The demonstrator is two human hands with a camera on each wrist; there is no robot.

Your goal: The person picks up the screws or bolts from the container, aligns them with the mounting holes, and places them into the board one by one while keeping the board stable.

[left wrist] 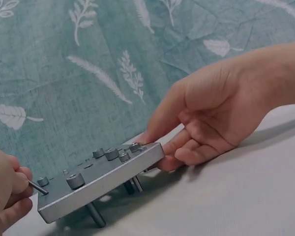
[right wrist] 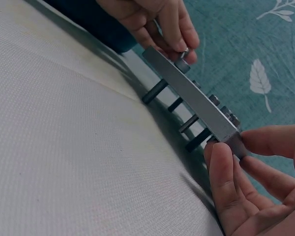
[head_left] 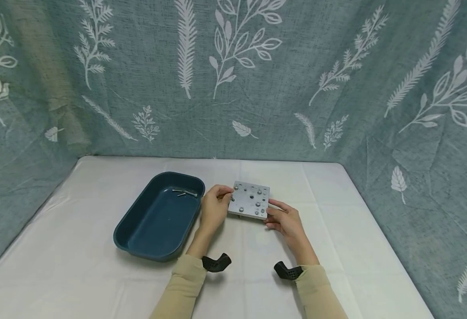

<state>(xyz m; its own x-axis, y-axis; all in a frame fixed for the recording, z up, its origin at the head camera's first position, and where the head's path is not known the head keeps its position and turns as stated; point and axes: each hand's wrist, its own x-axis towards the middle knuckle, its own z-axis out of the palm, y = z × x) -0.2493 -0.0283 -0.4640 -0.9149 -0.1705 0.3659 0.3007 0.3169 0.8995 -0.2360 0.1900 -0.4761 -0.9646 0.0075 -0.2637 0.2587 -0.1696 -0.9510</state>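
A square metal plate is held tilted over the table, with several socket-head screws standing in its holes. Threaded shanks stick out of its underside. My right hand grips the plate by its right edge, thumb on one face and fingers at the other. At the opposite edge my left hand pinches a slim metal pin between thumb and fingers. The pin's lower end meets the plate's top face beside a screw head; its upper end is hidden by the fingers.
A deep blue tray stands left of the hands, close to the left forearm. A few loose screws lie at its far end. White cloth covers the table, and a patterned curtain hangs behind it.
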